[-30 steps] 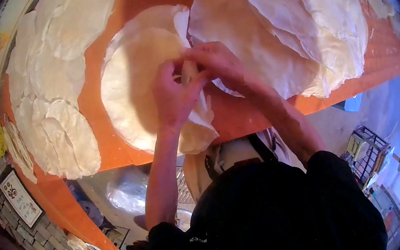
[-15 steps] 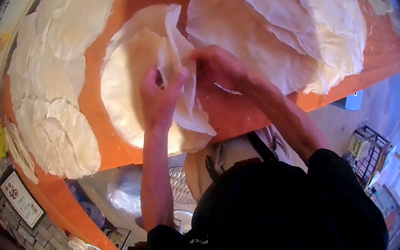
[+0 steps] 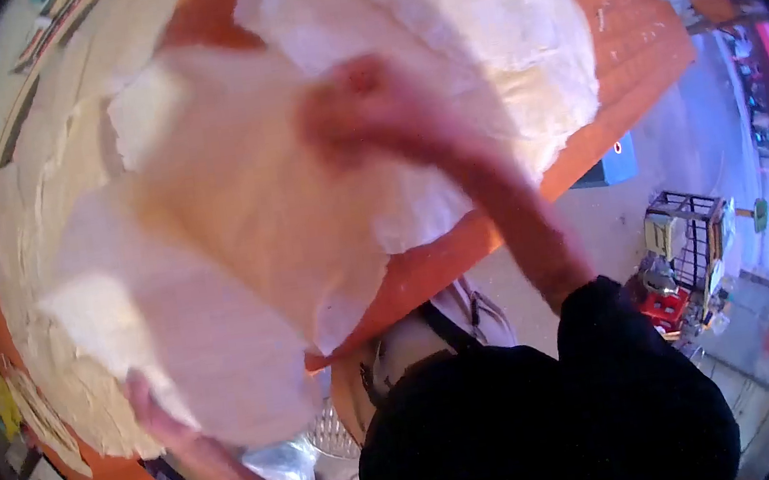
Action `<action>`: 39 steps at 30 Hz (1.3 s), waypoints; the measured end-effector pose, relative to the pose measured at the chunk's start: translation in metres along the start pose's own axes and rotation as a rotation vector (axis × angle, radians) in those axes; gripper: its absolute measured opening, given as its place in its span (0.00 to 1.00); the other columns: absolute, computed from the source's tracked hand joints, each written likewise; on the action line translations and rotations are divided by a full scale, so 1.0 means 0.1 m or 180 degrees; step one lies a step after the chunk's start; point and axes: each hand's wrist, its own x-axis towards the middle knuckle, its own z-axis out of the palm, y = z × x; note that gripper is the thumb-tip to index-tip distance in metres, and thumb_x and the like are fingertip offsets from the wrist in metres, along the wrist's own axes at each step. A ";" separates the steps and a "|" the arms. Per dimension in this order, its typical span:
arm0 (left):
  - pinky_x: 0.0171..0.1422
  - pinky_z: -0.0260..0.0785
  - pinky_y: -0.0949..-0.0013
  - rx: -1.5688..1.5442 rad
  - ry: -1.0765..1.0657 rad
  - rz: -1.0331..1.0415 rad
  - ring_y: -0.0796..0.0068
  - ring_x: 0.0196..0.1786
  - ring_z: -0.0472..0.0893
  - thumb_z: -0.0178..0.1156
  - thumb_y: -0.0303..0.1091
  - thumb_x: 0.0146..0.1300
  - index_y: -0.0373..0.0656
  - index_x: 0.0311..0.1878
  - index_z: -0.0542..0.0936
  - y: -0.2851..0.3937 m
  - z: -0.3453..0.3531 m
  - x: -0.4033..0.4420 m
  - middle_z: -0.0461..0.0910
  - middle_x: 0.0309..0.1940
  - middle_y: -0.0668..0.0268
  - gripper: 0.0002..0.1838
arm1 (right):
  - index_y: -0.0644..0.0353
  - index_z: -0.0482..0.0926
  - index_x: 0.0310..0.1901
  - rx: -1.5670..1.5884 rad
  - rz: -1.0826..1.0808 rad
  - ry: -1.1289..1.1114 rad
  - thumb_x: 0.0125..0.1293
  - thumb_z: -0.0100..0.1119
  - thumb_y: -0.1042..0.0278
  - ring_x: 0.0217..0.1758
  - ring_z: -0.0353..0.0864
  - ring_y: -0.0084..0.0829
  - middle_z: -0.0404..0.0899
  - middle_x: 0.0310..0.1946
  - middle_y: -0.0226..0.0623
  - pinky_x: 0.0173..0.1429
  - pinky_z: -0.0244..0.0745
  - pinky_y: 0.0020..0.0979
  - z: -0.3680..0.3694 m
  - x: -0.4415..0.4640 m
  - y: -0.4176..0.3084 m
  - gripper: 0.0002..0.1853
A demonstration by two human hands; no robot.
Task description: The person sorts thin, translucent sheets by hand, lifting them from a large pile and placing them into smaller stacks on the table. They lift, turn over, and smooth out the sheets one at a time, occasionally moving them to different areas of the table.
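A large, thin, pale flatbread sheet (image 3: 213, 328) spreads across the middle of the view, partly lifted and smeared by motion. Its lower left edge is in my left hand (image 3: 159, 416), with the thumb side showing and the other fingers hidden. My right hand (image 3: 346, 120) is blurred over the upper right of the sheets, its fingers curled closed. What it grips, if anything, I cannot make out. Beneath and beyond it lies a stack of similar flatbread sheets (image 3: 514, 42).
More pale sheets (image 3: 29, 236) lie along the left of the orange table (image 3: 628, 37). A blue box (image 3: 610, 164) sits under the right edge. On the floor to the right stands a black wire rack (image 3: 690, 222), with a clear plastic bag (image 3: 283, 465) below the table.
My left hand has moved down and left, drawing the sheet with it and spreading it out. My right hand has shifted slightly left. The view has also turned.
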 end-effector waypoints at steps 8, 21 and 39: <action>0.65 0.62 0.69 -0.0781 0.0710 -0.1285 0.70 0.60 0.71 0.59 0.37 0.64 0.35 0.63 0.70 0.83 -0.36 1.23 0.72 0.59 0.61 0.26 | 0.67 0.81 0.42 -0.0659 0.0390 0.2136 0.61 0.62 0.59 0.32 0.74 0.20 0.79 0.31 0.29 0.38 0.69 0.24 -2.69 -0.61 0.46 0.18; 0.52 0.72 0.63 0.0929 -0.2385 0.2161 0.61 0.50 0.77 0.59 0.32 0.59 0.38 0.50 0.77 2.31 3.54 1.00 0.79 0.45 0.59 0.16 | 0.58 0.78 0.54 -0.2832 -0.0712 0.3665 0.58 0.67 0.51 0.40 0.83 0.37 0.81 0.45 0.47 0.44 0.77 0.34 -2.34 -1.09 0.28 0.26; 0.54 0.74 0.61 0.0093 -0.2167 0.0898 0.55 0.48 0.79 0.61 0.30 0.60 0.40 0.49 0.78 0.56 1.74 -0.13 0.80 0.42 0.54 0.14 | 0.55 0.74 0.60 -0.3572 0.1387 0.2746 0.52 0.69 0.51 0.54 0.79 0.44 0.76 0.56 0.50 0.56 0.74 0.42 -1.15 -0.39 0.55 0.33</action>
